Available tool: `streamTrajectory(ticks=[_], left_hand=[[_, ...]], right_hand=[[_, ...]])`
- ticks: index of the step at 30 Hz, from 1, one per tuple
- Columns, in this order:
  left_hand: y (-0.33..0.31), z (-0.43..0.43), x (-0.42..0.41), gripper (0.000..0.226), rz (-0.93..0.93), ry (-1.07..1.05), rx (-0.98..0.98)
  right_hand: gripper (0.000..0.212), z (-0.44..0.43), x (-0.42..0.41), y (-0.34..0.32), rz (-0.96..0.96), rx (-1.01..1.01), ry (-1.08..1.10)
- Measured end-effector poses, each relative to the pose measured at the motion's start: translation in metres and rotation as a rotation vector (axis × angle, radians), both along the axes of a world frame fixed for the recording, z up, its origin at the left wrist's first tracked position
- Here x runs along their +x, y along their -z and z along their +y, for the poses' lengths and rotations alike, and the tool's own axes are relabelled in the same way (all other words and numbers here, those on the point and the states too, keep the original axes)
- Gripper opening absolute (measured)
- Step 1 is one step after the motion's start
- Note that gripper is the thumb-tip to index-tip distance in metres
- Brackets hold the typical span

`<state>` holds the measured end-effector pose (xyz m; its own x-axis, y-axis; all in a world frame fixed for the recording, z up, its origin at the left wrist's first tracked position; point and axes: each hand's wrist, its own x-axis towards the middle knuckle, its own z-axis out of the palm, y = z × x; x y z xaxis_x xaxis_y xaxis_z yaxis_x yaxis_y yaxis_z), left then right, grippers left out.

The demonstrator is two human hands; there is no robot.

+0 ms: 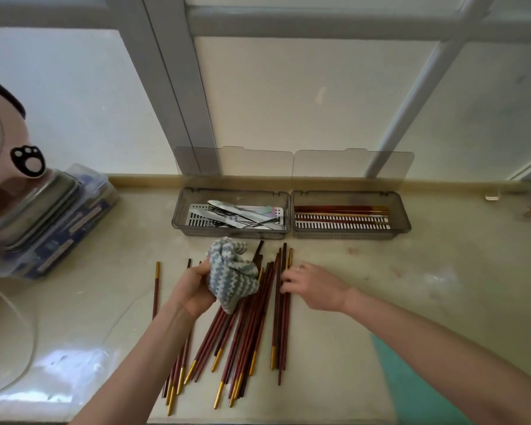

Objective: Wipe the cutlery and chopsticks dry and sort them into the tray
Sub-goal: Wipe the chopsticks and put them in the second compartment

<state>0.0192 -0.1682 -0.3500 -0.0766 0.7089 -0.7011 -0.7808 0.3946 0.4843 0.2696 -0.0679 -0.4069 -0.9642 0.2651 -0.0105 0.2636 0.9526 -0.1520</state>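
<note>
Many chopsticks (252,326): partly hidden under cloth (232,271).
Left hand (193,286): fingers clamped on cloth.
Right hand (313,286): fingertips on chopsticks, grip unclear.

This looks like a home kitchen, at a worktop under a window. The pale, stone-like counter (411,286) runs back to a low lip below frosted panes in a grey window frame (178,87). At the back stand 2 smoky plastic trays with their lids raised. The left tray (178,210) holds metal cutlery (242,214), and the right tray (402,216) holds red-brown, gold-ended chopsticks (341,209). More loose chopsticks (258,332) lie on the counter by a crumpled blue-and-white cloth (233,277). At the left, a pink fan (10,167) with a paw-print mark sits by a metal tin (34,207) stacked on a blue box (68,240).
</note>
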Motion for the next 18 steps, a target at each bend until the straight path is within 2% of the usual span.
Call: streamTrajectory(ticks=[5,9,11,12,14,16,18], left_hand=[[-0.004,-0.003,0.004,0.028,-0.021,0.052,0.022],[-0.005,-0.007,-0.001,0.028,-0.044,0.069,0.016],[-0.011,-0.01,-0.003,0.02,-0.057,0.112,0.033],[-0.014,-0.012,-0.003,0.036,-0.071,0.127,0.056],[-0.009,-0.015,-0.006,0.083,-0.126,0.144,0.096],[-0.006,-0.019,-0.009,0.096,-0.145,0.165,0.155],[-0.004,-0.022,-0.009,0.092,-0.108,0.215,0.209]], right_hand=[[0.027,-0.004,0.003,0.004,-0.06,0.067,-0.027],[0.024,-0.004,-0.002,-0.003,-0.148,0.162,-0.152],[0.025,-0.004,-0.008,-0.005,-0.18,0.181,-0.206],[0.027,-0.005,-0.01,-0.006,-0.195,0.17,-0.215],[0.03,-0.006,-0.012,-0.009,-0.193,0.127,-0.193],[0.031,-0.009,-0.009,-0.016,-0.145,0.077,-0.116],[0.029,-0.015,-0.007,-0.029,-0.083,0.024,-0.009]])
